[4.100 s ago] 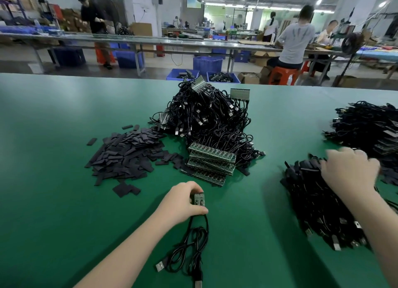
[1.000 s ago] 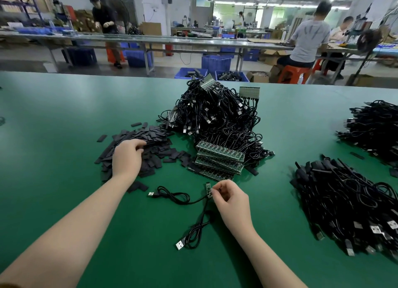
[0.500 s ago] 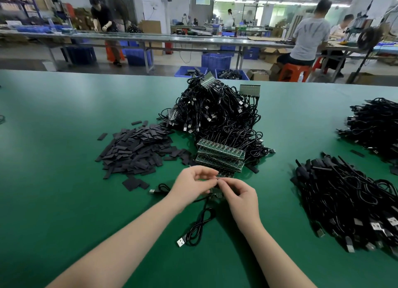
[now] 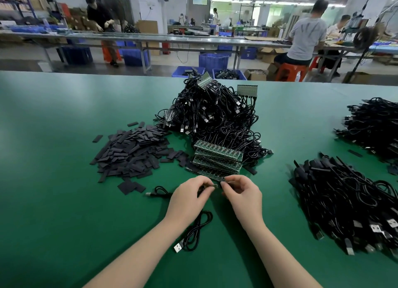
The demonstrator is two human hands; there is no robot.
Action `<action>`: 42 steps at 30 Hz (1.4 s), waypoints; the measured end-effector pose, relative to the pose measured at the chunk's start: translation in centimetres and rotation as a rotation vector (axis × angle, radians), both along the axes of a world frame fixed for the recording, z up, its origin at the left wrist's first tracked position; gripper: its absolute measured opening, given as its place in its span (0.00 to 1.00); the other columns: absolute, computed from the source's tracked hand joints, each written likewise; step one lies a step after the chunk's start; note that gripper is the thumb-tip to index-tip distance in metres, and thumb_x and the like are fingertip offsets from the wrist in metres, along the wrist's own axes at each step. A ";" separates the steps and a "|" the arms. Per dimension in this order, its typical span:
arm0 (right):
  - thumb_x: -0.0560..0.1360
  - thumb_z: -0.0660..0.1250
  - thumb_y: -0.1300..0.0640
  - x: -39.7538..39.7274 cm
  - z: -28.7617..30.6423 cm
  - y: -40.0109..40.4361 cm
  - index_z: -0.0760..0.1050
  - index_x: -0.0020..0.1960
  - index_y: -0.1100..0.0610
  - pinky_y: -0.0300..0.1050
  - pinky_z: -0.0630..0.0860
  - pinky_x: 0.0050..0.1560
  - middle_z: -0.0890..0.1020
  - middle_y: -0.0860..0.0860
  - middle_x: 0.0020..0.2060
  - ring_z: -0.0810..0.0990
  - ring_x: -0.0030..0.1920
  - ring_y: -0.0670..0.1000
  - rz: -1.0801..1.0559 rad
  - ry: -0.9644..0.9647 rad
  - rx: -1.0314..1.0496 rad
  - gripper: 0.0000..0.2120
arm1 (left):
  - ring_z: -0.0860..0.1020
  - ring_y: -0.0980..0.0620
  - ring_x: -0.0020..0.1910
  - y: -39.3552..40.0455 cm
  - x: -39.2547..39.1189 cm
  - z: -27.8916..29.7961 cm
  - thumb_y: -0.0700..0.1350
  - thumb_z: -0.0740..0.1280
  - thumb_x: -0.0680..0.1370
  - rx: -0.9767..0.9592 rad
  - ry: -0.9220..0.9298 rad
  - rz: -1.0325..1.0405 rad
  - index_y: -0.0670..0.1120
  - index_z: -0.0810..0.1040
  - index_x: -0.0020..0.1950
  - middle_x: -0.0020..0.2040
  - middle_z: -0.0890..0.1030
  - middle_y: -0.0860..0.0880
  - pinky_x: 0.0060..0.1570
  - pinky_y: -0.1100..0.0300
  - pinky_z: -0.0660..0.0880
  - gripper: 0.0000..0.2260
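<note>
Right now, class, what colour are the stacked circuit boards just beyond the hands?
The stacked circuit boards are green; the head view shows them best.

Bare left grip (image 4: 189, 199), bare right grip (image 4: 243, 198)

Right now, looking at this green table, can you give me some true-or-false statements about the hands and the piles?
Both the left hand and right hand pinch a small green circuit board. True.
The heap of flat black rectangular pieces lies to the hands' right. False: it lies to their left.
A stack of green circuit-board strips sits just beyond the hands. True.
The thin black USB cable dangles off the green table. False: it lies coiled on it.
</note>
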State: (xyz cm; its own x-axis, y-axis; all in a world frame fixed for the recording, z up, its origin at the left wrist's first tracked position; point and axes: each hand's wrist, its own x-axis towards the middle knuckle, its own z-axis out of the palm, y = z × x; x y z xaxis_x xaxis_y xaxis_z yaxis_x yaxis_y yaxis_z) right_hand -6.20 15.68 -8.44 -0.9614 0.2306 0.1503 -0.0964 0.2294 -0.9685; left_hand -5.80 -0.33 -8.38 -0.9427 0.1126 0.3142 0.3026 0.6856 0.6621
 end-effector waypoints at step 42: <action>0.73 0.75 0.59 1.3 0.9 0.3 0.86 0.42 0.45 0.34 0.75 0.38 0.85 0.53 0.35 0.78 0.35 0.43 0.203 -0.014 -0.199 0.09 | 0.80 0.61 0.43 -0.6 0.4 -0.2 0.52 0.72 0.73 0.413 -0.081 -0.060 0.64 0.77 0.52 0.45 0.83 0.61 0.44 0.70 0.74 0.10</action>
State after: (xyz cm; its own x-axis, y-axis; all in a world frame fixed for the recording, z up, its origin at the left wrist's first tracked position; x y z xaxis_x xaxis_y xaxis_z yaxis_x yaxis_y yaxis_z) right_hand -4.87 16.01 -7.52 -0.9926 0.0568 0.1076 -0.1071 0.0118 -0.9942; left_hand -5.44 -0.90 -8.58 -0.9618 0.0485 0.2695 0.2696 0.3404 0.9008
